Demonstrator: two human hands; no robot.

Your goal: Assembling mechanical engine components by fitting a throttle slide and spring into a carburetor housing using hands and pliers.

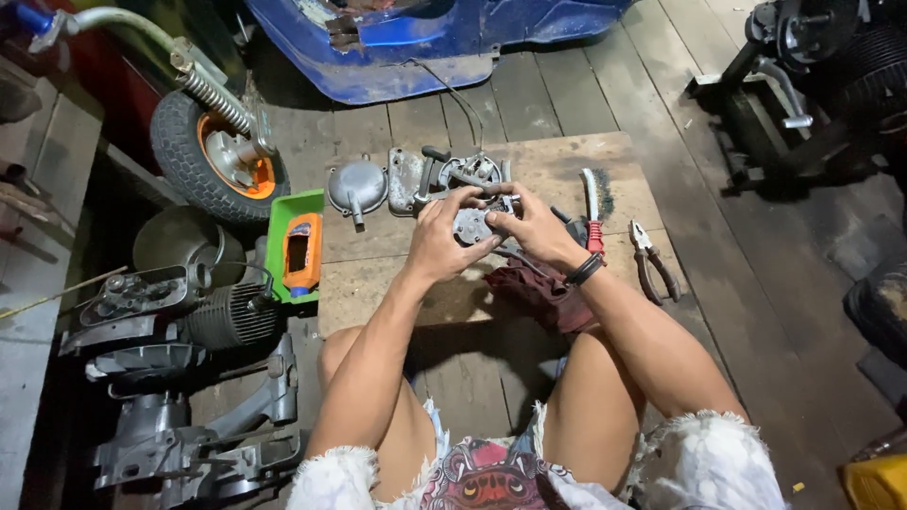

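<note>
A: Both grips are closed on one small grey metal engine part [470, 225]. From the head camera I see my left hand [440, 238] wrapped around its left side and my right hand [527, 227] around its right, thumbs on top.

B: Where is that part?

A: Held up between the hands, just above a flat wooden board [557, 170] that lies on the plank floor [661, 85] and serves as my desk. My bare knees frame the lower view.

B: What sits on the board?

A: Beyond my hands, a round grey metal cover [356, 187] and, just beside it, a flat grey housing [406, 179] with levers. To the right, a wire brush with a red handle [592, 210], and further right a pair of pliers [652, 264]. A dark red rag [543, 293] lies under my right wrist, which wears a black band [585, 271].

B: And to the left?

A: A green tray [288, 212] at the board's left edge holds an orange bottle [302, 253]. Past it stands a small wheel with an orange hub [213, 151], and nearer me a finned engine cylinder [231, 316] with other grey engine castings [189, 444]. A blue vehicle body [425, 47] fills the top of the view.
</note>
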